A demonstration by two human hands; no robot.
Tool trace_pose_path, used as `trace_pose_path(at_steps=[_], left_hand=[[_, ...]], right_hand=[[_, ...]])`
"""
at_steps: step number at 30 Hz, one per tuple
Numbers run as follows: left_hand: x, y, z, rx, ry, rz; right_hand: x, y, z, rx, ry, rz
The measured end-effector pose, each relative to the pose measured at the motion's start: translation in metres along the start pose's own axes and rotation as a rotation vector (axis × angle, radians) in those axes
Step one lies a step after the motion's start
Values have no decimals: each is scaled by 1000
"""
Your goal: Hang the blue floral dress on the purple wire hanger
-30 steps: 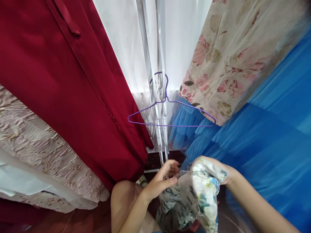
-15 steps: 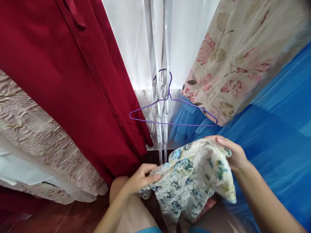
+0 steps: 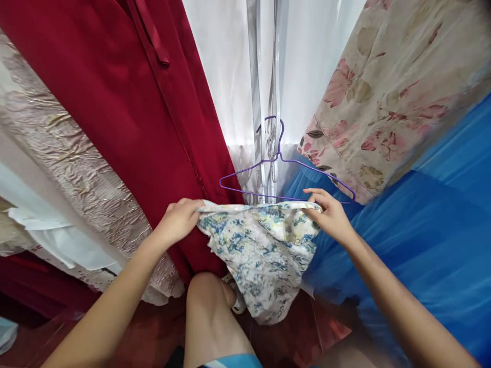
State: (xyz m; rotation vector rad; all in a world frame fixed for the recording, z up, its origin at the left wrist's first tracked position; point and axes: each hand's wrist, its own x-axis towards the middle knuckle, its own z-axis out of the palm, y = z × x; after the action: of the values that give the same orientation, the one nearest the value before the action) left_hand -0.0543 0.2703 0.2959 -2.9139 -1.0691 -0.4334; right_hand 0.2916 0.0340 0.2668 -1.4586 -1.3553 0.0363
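Observation:
Stretched between my hands is a white floral cloth garment [image 3: 264,255] with blue and yellow print; its exact kind I cannot tell. My left hand [image 3: 179,219] grips its upper left corner. At the upper right corner my right hand [image 3: 326,212] pinches the edge, some fingers lifted. The top edge runs nearly straight and the rest hangs down in a point. Just behind and above it hangs a purple wire hanger [image 3: 245,168], with nothing on it, beside white ribbons [image 3: 271,92].
Long garments hang around me: a dark red one [image 3: 153,128], a textured beige one [image 3: 92,153], a white one [image 3: 218,66], a pink-flowered one [image 3: 376,102] and a blue tulle one [image 3: 422,245]. Below are my bent knee [image 3: 210,306] and a reddish tiled floor [image 3: 141,332].
The floral garment was bunched and folded over; now its top edge is pulled taut and higher. My left hand has moved up and left, my right hand slightly left and up.

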Motion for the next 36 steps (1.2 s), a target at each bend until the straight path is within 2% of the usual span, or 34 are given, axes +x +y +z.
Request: trace_pose_path(at_steps=[2, 4, 8, 13, 16, 19, 21, 24, 26, 30, 33, 34, 36], left_hand=[[23, -2, -8, -4, 49, -36], [47, 0, -11, -55, 91, -44], [79, 21, -13, -188, 150, 26], [84, 67, -20, -420, 328, 152], [83, 81, -20, -556, 482, 201], [82, 79, -15, -719, 548, 133], [79, 75, -11, -791, 543, 94], [70, 76, -7, -755, 542, 91], [65, 81, -6, -690, 521, 119], [59, 84, -10, -586, 529, 167], [59, 76, -12, -516, 603, 153], [59, 72, -13, -532, 636, 129], [60, 65, -12, -655, 667, 59]], right_hand=[[1, 2, 3, -44, -12, 13], [1, 3, 4, -85, -36, 83], [-6, -2, 7, -110, -62, 182], [-16, -13, 15, -72, -113, 162], [-24, -17, 13, -64, -103, 47], [-36, -13, 0, -107, 15, -116], [-42, -6, -13, -198, 190, -180], [-37, 6, -33, -319, 452, -177], [-25, 9, -44, -339, 495, -152], [6, 5, -61, -310, 271, -75], [20, -1, -75, -265, 185, 77], [22, -3, -80, -187, 152, 154], [22, -3, -86, 76, -24, 332]])
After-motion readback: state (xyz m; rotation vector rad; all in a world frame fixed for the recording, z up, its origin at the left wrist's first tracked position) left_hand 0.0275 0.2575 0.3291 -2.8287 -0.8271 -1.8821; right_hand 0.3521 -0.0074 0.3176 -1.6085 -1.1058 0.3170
